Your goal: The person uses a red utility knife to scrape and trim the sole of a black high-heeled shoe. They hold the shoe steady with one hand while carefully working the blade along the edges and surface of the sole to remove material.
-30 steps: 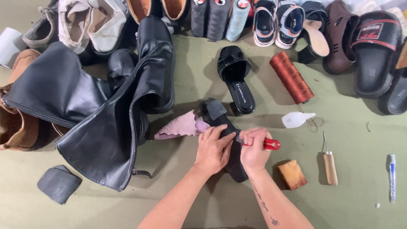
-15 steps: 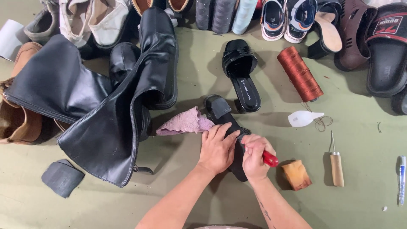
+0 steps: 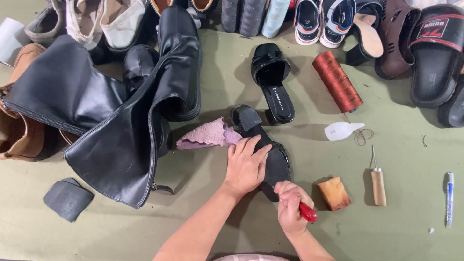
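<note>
Head view: black sandal (image 3: 270, 154) sole-up on worktop (image 3: 401, 232)
Left hand (image 3: 246, 166): flat, open, pressing sandal
Right hand (image 3: 290, 205): fisted around red-handled tool (image 3: 307, 212)

Free room: bare green worktop (image 3: 406, 232) lower right & lower left, either side of the forearms. Left hand (image 3: 246, 166) is hemmed in: pink cloth (image 3: 208, 135) and tall black boots (image 3: 121, 135) just to its left. Right hand (image 3: 290, 208) has a tan block (image 3: 333, 193) just beside it, wooden-handled awl (image 3: 377, 181) a bit further, white nozzle (image 3: 340, 130) and rust thread spool (image 3: 337, 82) above. Far edge blocked by a row of shoes (image 3: 338, 19). Grey patch (image 3: 67, 198) lies lower left.
</note>
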